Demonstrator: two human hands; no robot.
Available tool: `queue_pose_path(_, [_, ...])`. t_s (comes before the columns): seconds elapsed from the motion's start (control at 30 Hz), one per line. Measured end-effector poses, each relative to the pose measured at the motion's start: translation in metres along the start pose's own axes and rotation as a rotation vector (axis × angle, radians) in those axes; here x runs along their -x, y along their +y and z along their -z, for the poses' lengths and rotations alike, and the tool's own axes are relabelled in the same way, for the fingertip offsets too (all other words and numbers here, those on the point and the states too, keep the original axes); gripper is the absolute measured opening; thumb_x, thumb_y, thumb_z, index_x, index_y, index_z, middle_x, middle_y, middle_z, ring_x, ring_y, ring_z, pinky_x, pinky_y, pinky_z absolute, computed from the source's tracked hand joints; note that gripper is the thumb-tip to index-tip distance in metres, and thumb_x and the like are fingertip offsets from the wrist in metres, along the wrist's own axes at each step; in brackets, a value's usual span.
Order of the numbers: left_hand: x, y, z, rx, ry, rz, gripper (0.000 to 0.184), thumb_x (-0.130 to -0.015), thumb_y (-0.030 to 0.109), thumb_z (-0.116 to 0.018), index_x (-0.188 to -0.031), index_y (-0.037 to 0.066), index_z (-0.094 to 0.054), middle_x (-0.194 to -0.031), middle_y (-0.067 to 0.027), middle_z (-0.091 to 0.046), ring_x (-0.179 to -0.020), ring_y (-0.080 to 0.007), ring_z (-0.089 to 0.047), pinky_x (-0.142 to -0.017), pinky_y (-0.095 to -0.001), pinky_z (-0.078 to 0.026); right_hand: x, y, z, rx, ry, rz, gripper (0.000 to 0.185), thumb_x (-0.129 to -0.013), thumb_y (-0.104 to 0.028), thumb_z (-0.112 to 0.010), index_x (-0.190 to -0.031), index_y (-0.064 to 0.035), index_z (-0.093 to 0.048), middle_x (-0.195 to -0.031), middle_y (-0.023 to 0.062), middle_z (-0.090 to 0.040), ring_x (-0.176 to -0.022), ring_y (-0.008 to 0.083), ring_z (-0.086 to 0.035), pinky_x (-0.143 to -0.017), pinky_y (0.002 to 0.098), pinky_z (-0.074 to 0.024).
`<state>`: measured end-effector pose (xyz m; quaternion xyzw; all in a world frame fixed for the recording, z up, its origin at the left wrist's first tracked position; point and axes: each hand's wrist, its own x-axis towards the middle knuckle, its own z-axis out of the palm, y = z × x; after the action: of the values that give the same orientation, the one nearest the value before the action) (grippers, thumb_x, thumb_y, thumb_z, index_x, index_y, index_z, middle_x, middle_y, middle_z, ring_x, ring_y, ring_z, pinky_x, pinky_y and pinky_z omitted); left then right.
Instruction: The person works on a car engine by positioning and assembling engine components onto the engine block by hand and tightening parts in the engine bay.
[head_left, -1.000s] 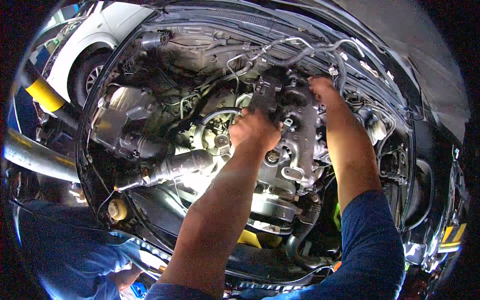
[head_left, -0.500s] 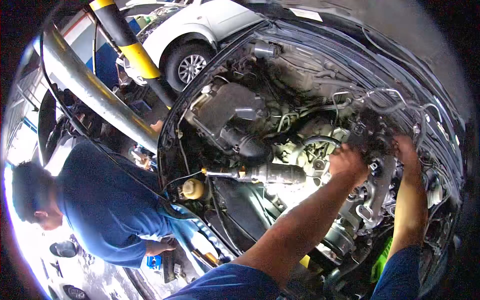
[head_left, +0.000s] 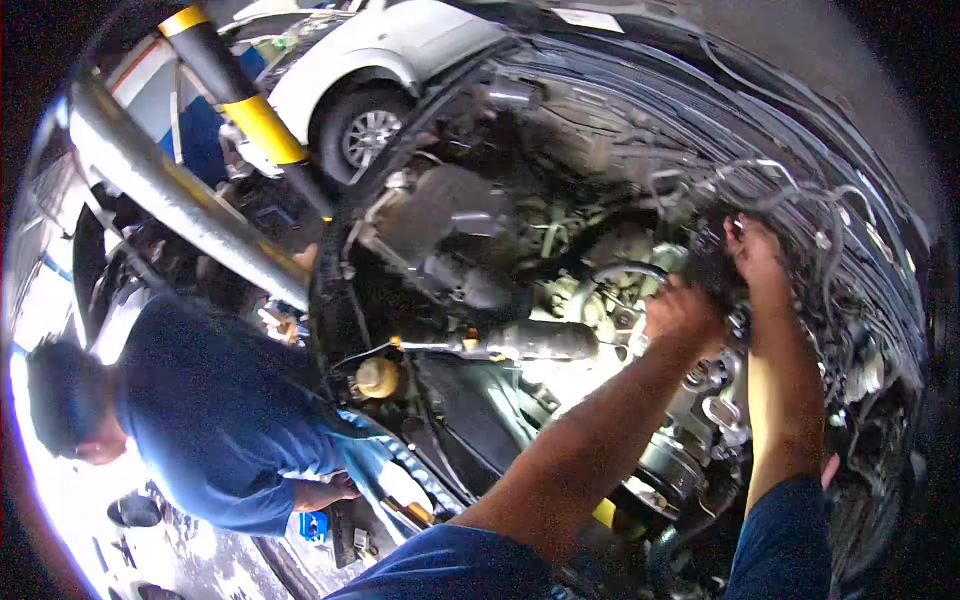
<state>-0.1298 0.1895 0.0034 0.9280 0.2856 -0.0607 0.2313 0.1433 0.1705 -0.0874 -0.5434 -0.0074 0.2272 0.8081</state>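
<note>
An open engine bay fills the right half of the view. My left hand [head_left: 684,312] is closed around the edge of a dark part [head_left: 712,262] on top of the engine [head_left: 725,400]. Just up and right of it, my right hand [head_left: 752,248] has its fingers bent together at the far side of that part; what they grip is too small to name. A black hose [head_left: 630,268] curves beside my left hand. A bright work lamp [head_left: 545,341] lies across the bay to the left, lighting the engine.
A co-worker in a blue shirt [head_left: 225,410] bends forward at the lower left. A yellow-capped reservoir [head_left: 377,378] sits at the bay's near left. Beyond are a metal post [head_left: 185,200], a black and yellow post [head_left: 262,128] and a white car [head_left: 345,62].
The view has swung left, bringing in the co-worker and white car. My right hand has moved from the engine's right side in toward my left hand, which stays on the dark part.
</note>
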Motion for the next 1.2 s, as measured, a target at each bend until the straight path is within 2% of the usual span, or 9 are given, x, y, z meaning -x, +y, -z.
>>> queue_pose_path(0.1, [-0.022, 0.002, -0.033, 0.155, 0.144, 0.102, 0.051, -0.083, 0.039, -0.06, -0.122, 0.006, -0.06, -0.129, -0.0186, -0.051, -0.117, -0.0297, -0.054, -0.091, -0.0444, -0.045, 0.038, -0.03, 0.031, 0.242, -0.042, 0.022, 0.016, -0.091, -0.012, -0.06, -0.103, -0.0016, -0.059, -0.084, 0.011, -0.066, -0.071, 0.0193, -0.064, -0.057, 0.0279, -0.0522])
queue_pose_path(0.27, [-0.005, 0.01, -0.002, 0.099, 0.065, 0.126, 0.056, -0.084, 0.051, -0.062, -0.124, 0.011, -0.06, -0.124, -0.0148, -0.056, -0.112, -0.0285, -0.061, -0.092, -0.0414, -0.047, 0.023, -0.06, 0.099, 0.367, 0.021, -0.009, 0.018, -0.091, -0.016, -0.06, -0.103, -0.0023, -0.062, -0.082, 0.0092, -0.066, -0.064, 0.0165, -0.058, -0.055, 0.029, -0.0444])
queue_pose_path(0.6, [-0.011, 0.005, -0.007, 0.042, 0.076, 0.098, 0.062, -0.082, 0.055, -0.062, -0.124, 0.009, -0.059, -0.125, -0.0152, -0.055, -0.117, -0.03, -0.056, -0.094, -0.0423, -0.046, -0.008, -0.055, 0.104, 0.529, 0.193, 0.047, 0.009, -0.092, -0.016, -0.057, -0.094, -0.0088, -0.063, -0.071, 0.0046, -0.06, -0.059, 0.0138, -0.054, -0.049, 0.0293, -0.0415])
queue_pose_path(0.73, [0.001, 0.008, 0.005, 0.14, 0.045, 0.139, 0.059, -0.082, 0.05, -0.063, -0.123, 0.008, -0.058, -0.126, -0.0158, -0.054, -0.116, -0.0296, -0.057, -0.094, -0.0426, -0.046, -0.038, -0.051, 0.12, 1.114, 0.288, 0.089, 0.019, -0.091, -0.021, -0.057, -0.077, -0.0084, -0.062, -0.066, 0.0042, -0.059, -0.057, 0.0156, -0.054, -0.048, 0.0325, -0.041])
queue_pose_path(0.87, [-0.021, 0.0, -0.017, 0.081, -0.074, 0.082, 0.058, -0.082, 0.035, -0.063, -0.127, 0.0, -0.051, -0.128, -0.0199, -0.051, -0.118, -0.0304, -0.052, -0.095, -0.0399, -0.043, 0.013, -0.044, 0.08, 0.689, -0.298, 0.02, 0.025, -0.091, -0.026, -0.056, -0.075, -0.0071, -0.063, -0.067, 0.004, -0.06, -0.06, 0.0168, -0.055, -0.053, 0.0343, -0.0425])
queue_pose_path(0.93, [-0.02, -0.003, -0.013, 0.037, -0.126, 0.011, 0.067, -0.082, 0.037, -0.064, -0.133, -0.002, -0.046, -0.13, -0.0223, -0.048, -0.123, -0.033, -0.047, -0.097, -0.0426, -0.04, 0.012, -0.008, 0.032, 0.623, -0.058, -0.023, 0.024, -0.091, -0.027, -0.057, -0.081, -0.0067, -0.065, -0.074, 0.006, -0.065, -0.066, 0.0169, -0.058, -0.057, 0.0351, -0.0465])
queue_pose_path(1.0, [-0.011, -0.006, 0.0, 0.047, -0.109, -0.027, 0.078, -0.082, 0.046, -0.066, -0.139, -0.001, -0.042, -0.139, -0.0251, -0.042, -0.124, -0.0335, -0.046, -0.097, -0.0434, -0.04, -0.022, 0.019, 0.023, 0.236, -0.325, 0.019, 0.021, -0.091, -0.025, -0.059, -0.09, -0.0043, -0.064, -0.085, 0.0088, -0.068, -0.072, 0.0177, -0.062, -0.065, 0.0379, -0.0522])
queue_pose_path(1.1, [-0.003, -0.008, 0.0, 0.045, -0.072, 0.031, 0.086, -0.078, 0.051, -0.07, -0.139, -0.003, -0.041, -0.138, -0.0221, -0.048, -0.117, -0.033, -0.053, -0.087, -0.0379, -0.048, -0.021, 0.026, 0.004, 0.152, -0.243, 0.011, 0.022, -0.092, -0.025, -0.058, -0.094, -0.0038, -0.064, -0.089, 0.0092, -0.067, -0.076, 0.0181, -0.061, -0.068, 0.0372, -0.0514])
queue_pose_path(1.2, [-0.037, -0.018, -0.05, 0.26, 0.086, 0.028, 0.056, -0.088, 0.042, -0.059, -0.123, 0.0, -0.049, -0.108, -0.0194, -0.06, -0.091, -0.0327, -0.062, -0.07, -0.0391, -0.051, -0.017, 0.021, 0.017, 0.218, -0.259, 0.042, 0.024, -0.092, -0.026, -0.057, -0.097, -0.0033, -0.064, -0.093, 0.0097, -0.067, -0.08, 0.0184, -0.06, -0.071, 0.0366, -0.0506])
